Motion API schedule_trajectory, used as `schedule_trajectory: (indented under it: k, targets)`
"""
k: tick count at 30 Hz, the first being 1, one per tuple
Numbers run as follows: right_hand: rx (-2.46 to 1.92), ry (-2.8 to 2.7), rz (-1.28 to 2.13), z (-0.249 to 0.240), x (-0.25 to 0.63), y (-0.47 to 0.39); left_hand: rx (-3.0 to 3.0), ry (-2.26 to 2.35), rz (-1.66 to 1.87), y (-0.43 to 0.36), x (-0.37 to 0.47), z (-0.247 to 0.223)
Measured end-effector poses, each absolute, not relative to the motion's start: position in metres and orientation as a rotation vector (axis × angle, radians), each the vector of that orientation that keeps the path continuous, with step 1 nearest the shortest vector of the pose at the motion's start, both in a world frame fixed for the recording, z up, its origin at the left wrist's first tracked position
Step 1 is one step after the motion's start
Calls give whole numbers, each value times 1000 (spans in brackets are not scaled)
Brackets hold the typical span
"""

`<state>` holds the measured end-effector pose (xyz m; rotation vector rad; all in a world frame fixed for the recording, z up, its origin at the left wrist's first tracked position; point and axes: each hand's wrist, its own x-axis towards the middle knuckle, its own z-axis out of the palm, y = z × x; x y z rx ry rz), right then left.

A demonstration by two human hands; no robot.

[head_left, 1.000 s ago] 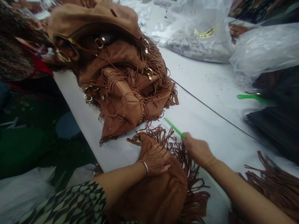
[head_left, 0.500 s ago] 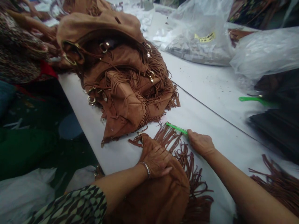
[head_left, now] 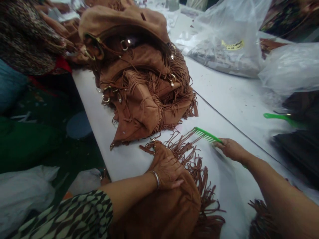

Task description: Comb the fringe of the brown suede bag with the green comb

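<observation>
My left hand (head_left: 168, 171), with a bracelet at the wrist, lies flat on a brown suede fringed bag (head_left: 169, 205) at the near edge of the white table (head_left: 231, 99). My right hand (head_left: 231, 149) grips a green wide-tooth comb (head_left: 205, 134). The comb's teeth sit in the bag's fringe strands (head_left: 185, 146), which are drawn out to the right across the table.
A pile of the same brown fringed bags (head_left: 142, 76) with metal rings stands just beyond. Clear plastic bags (head_left: 224, 36) lie at the back and right. A second green comb (head_left: 279, 117) rests by dark material (head_left: 299, 146) on the right. More fringe (head_left: 261, 219) lies at lower right.
My right hand has drawn the comb out to the right through the fringe, pulling the strands straight. My left hand has stayed pressed on the bag. The view has shifted a little.
</observation>
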<state>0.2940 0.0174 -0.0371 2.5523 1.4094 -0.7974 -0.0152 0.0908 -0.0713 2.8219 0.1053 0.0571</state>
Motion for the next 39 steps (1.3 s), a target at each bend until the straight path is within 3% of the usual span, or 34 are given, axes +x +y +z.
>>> schedule_trajectory:
  k: [3,6,9,13,15,17,26,34,39]
  targets:
    - [2724,1200,-866,-10,319,3,2806,100,51,92,-15,-70]
    - [2948,904,-645,14,338,-12,2800,73,71,93,-14,-70]
    - [2953,964,-628,15,304,-16,2804,116,64,93,-14,-71]
    - [2624,1456,-863,-15,194,2,2823,90,42,93,-15,-71]
    - [2203,1794,-729,-28,152,14,2841,73,41,93,-15,-72]
    - [2062,1854,-644,-34,137,25,2851,60,41,94,-15,-73]
    - [2222,1590,-462,-54,219,47,2834,59,62,93,-15,-74]
    - [2219,1576,-376,-59,223,43,2701,117,143,94,-15,-69]
    - [2273,1519,-262,-52,205,18,2409,616,358,107,16,-48]
